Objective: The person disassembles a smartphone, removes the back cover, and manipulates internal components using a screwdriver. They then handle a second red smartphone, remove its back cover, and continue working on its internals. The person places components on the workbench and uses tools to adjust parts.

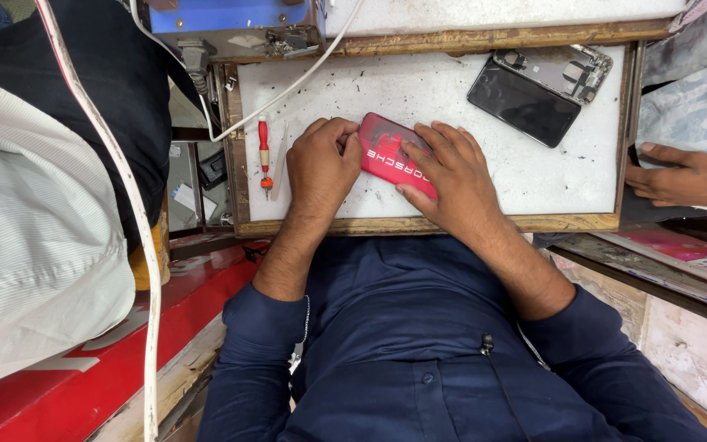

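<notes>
A view from above of a small white table (452, 98) with a raised wooden frame on its near, left and right edges. The person's dark blue shirt fills the foreground, pressed close to the near wooden edge, with both forearms crossing that edge onto the table.

The red phone case (394, 155) lies tilted on the white surface just past the near edge, a little left of the table's middle. The left hand (321, 160) is curled at the case's left end, fingertips bent in against its corner, gripping it narrowly. The right hand (452, 172) lies flat across the case's right half, fingers spread and pressing down on it. The two hands nearly meet over the case.

Just left of the left hand, a small red-handled screwdriver (264, 155) lies along the left wooden edge, pointing toward the person. A white cable (288, 90) runs diagonally across the upper left of the table, behind the left hand.

Open white surface stretches to the right of the right hand and beyond both hands. At the far right corner, well apart from the case, lies a black phone screen (524, 102) with an opened phone body (562, 69) touching it behind.

Beyond the right wooden edge, another person's hand (685, 176) rests off the table.
</notes>
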`<state>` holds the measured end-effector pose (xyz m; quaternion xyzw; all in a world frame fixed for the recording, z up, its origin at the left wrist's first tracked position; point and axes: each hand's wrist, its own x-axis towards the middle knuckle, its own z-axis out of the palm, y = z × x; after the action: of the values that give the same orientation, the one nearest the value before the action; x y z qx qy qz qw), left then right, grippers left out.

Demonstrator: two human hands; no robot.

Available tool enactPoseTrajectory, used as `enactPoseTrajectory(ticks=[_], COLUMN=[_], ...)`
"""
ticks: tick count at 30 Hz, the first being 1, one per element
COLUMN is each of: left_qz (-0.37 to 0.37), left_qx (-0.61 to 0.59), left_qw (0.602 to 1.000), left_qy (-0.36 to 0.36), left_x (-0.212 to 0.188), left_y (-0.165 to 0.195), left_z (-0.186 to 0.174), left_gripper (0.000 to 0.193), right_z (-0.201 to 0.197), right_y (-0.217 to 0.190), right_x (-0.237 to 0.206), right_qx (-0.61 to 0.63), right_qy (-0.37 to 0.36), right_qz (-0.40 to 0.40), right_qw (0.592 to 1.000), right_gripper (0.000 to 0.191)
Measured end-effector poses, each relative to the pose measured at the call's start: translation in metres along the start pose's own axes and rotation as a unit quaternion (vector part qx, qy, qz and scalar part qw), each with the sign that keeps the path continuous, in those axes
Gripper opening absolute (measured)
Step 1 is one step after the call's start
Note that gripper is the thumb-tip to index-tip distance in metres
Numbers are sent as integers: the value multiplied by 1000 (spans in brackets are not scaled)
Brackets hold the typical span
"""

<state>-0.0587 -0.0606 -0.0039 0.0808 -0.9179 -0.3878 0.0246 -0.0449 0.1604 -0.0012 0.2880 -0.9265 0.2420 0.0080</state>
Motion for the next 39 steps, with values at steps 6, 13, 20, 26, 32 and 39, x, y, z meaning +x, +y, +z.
enactPoseTrajectory(ticks=[6,13,20,26,32,39], left_qz=[3,-15,-15,4,-2,-8], left_qx=[4,23,30,7,-9,-25], left_qw=[1000,999,999,1000,1000,1000], left_qy=[-3,-30,-34,-2,9,12], left_x=[-4,-10,-18,-32,-39,-45], left_y=[-2,-3,-4,-10,-15,-13], left_z=[-2,-5,-9,-11,-10,-13], left_gripper=[12,10,8,10,8,8], right_z=[1,2,1,-1,0,-8], right_y=[0,0,1,1,-2,-10], right_x=[0,-1,-1,-1,-2,1], right_qx=[2,-9,-3,7,4,12], right_qy=[0,-7,-7,-3,0,-5], right_qz=[-3,2,1,-1,-6,-2], right_qw=[1000,1000,1000,1000,1000,1000], right_gripper=[63,63,62,63,61,64])
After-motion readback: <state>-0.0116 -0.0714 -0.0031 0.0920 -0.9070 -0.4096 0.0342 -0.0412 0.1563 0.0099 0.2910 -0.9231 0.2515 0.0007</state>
